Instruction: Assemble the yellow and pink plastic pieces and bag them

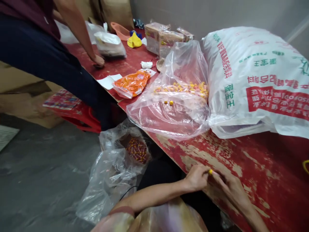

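My left hand and my right hand meet at the near edge of the worn red table. Both are pinched together on one small yellow piece held between the fingertips. Beyond them a big clear plastic bag lies open on the table with several small yellow and pink pieces inside. Beside the table's edge, lower down, a second clear bag holds several red and yellow pieces.
A large white printed sack fills the table's right side. An orange packet, white paper and boxes lie farther back. Another person stands at the far left, one hand pressed on the table. A red stool stands on the grey floor.
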A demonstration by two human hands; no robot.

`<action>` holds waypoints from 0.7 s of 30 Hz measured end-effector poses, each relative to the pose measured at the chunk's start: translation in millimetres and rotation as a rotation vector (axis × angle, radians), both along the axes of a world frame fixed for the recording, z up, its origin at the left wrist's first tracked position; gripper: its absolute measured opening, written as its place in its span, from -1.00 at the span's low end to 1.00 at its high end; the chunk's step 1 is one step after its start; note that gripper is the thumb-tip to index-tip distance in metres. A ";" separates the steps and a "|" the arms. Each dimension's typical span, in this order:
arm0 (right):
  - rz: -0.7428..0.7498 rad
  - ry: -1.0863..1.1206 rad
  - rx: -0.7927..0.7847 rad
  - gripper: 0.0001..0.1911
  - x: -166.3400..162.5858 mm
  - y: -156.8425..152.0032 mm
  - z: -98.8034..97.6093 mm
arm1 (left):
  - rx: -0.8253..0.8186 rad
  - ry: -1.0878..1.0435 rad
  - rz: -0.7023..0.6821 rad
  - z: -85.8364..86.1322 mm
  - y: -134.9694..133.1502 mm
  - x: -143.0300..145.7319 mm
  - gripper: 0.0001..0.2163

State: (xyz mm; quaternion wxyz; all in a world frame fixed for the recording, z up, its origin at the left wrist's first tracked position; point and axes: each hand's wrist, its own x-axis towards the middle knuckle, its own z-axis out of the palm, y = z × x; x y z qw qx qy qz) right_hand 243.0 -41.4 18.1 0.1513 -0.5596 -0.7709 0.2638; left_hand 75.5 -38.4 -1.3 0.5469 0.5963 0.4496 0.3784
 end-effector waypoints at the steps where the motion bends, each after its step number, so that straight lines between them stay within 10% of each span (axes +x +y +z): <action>1: 0.052 -0.081 -0.007 -0.71 10.2 2.3 -2.0 | 0.037 0.043 -0.039 -2.8 1.4 1.0 -0.72; 13: 0.152 -0.722 0.114 -0.71 -4.4 -9.7 -13.9 | -0.216 -0.153 0.158 -19.4 24.0 -18.8 -0.82; 21: 0.168 -0.108 0.221 -0.76 -40.3 10.8 -1.1 | -0.174 -0.105 0.135 -1.6 15.2 -34.2 -0.81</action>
